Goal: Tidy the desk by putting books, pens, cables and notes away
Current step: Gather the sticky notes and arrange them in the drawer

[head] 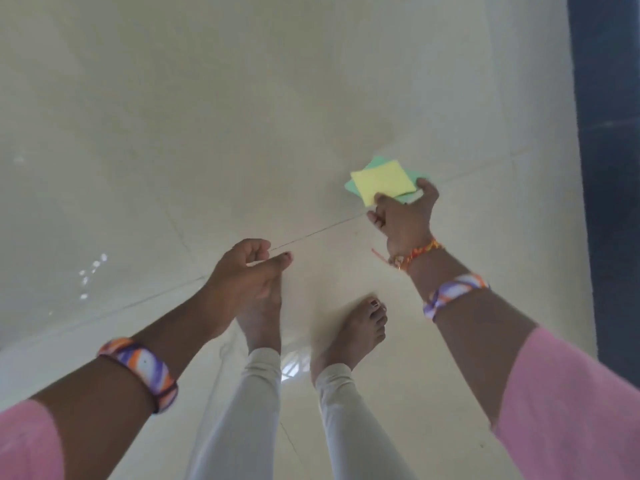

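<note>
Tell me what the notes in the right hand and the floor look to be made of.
Notes: thin matte paper, one yellow sheet over a green one, flat with crisp square corners, pinched by the right hand. Floor: probably glazed or polished tile, cream, glossy, with window glare and thin straight joint lines.

Bright, even, diffuse daylight; soft glare patches on glossy floor tiles (pixel 138 168), with a window-like reflection between the ankles and small specular spots at left. Faint shadows only, under the feet. Overall soft, slightly motion-blurred; wide-angle stretch of forearms at lower corners; dark underexposed strip (pixel 609 133) along right edge.
</note>
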Demonstrator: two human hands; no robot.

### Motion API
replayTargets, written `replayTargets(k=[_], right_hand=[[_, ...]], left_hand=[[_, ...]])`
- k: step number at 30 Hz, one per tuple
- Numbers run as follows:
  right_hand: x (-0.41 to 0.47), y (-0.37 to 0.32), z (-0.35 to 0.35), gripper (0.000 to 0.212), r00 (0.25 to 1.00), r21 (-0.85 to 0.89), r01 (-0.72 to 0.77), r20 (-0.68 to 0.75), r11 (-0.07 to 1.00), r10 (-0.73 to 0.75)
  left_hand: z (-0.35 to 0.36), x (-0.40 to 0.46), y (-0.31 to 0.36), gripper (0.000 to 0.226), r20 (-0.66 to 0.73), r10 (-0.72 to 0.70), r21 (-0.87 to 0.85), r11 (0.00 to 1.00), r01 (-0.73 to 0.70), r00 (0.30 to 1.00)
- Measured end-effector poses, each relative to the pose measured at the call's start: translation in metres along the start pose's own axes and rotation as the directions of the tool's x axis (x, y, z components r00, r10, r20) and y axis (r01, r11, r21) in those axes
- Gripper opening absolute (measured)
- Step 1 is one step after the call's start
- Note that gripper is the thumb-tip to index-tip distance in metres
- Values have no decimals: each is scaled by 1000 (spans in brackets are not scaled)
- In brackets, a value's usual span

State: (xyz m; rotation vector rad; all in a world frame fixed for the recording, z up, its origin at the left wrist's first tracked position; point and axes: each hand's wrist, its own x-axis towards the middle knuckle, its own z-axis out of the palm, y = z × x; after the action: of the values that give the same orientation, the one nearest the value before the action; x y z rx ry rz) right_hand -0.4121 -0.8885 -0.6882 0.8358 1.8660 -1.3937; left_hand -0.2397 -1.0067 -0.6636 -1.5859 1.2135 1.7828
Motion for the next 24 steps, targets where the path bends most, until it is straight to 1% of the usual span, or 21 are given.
replayTargets(k=[1, 2, 3, 4, 5, 6, 7, 8, 10, 11, 12, 13, 14, 15, 16, 17, 18, 19, 21, 24], right_hand=[[-16, 8, 10, 56, 993, -49, -63, 101, 997, 67], [-34, 16, 20, 57, 965, -136, -114, 219, 984, 142], [-56, 24, 31, 57, 916, -234, -146, 335, 961, 221], [-75, 29, 39, 57, 854, -350, -139, 431, 926, 291], [-92, 36, 47, 57, 778, -451, -127, 507, 883, 371], [-113, 42, 55, 57, 697, -574, -45, 568, 817, 437], [-131, 49, 63, 57, 627, -660, 43, 603, 750, 494], [-147, 60, 73, 58, 563, -731, 143, 614, 667, 553], [-168, 81, 87, 60, 455, -805, 321, 593, 499, 664], [-182, 95, 95, 59, 398, -822, 409, 552, 397, 733], [-193, 110, 101, 56, 379, -819, 507, 492, 269, 783], [-206, 126, 107, 51, 378, -796, 587, 434, 151, 818], [-214, 141, 114, 46, 407, -743, 668, 424, 54, 809], [-221, 154, 121, 43, 426, -701, 713, 439, 5, 791], [-227, 171, 130, 43, 436, -624, 778, 452, -73, 778], [-234, 188, 141, 46, 443, -509, 844, 479, -171, 758], [-232, 209, 152, 55, 444, -343, 891, 532, -296, 721], [-230, 228, 164, 64, 423, -188, 900, 595, -393, 683], [-218, 271, 186, 77, 363, 24, 858, 678, -514, 639], [-207, 334, 202, 91, 284, 203, 753, 758, -626, 587]], left_hand=[[-7, -9, -4, 55, 15, -65, -177, 982, 67, 998], [-14, -19, -5, 62, 51, -126, -305, 943, 135, 991], [-23, -28, -10, 65, 96, -147, -416, 893, 174, 984], [-31, -38, -17, 58, 133, -150, -521, 830, 198, 980], [-35, -47, -27, 43, 123, -130, -613, 770, 178, 984], [-42, -59, -42, 22, 64, -118, -703, 699, 129, 991], [-48, -71, -58, 6, -27, -126, -778, 625, 58, 992], [-55, -85, -78, 14, -114, -153, -838, 546, -12, 982], [-62, -111, -119, 19, -197, -208, -903, 419, -95, 958], [-65, -126, -145, 21, -226, -250, -931, 341, -132, 942], [-67, -141, -170, 22, -239, -296, -954, 250, -166, 925], [-68, -154, -197, 21, -244, -366, -967, 161, -197, 898], [-68, -164, -221, 20, -251, -434, -968, 90, -236, 865], [-66, -170, -242, 20, -253, -493, -961, 30, -274, 833], [-64, -176, -264, 21, -246, -547, -947, -39, -318, 800], [-62, -180, -285, 22, -234, -593, -929, -97, -357, 771], [-58, -182, -305, 23, -224, -626, -907, -147, -395, 747], [-53, -180, -320, 23, -220, -647, -883, -186, -431, 730], [-43, -173, -345, 23, -218, -660, -836, -254, -486, 719], [-20, -156, -365, 22, -197, -675, -783, -328, -529, 711]])
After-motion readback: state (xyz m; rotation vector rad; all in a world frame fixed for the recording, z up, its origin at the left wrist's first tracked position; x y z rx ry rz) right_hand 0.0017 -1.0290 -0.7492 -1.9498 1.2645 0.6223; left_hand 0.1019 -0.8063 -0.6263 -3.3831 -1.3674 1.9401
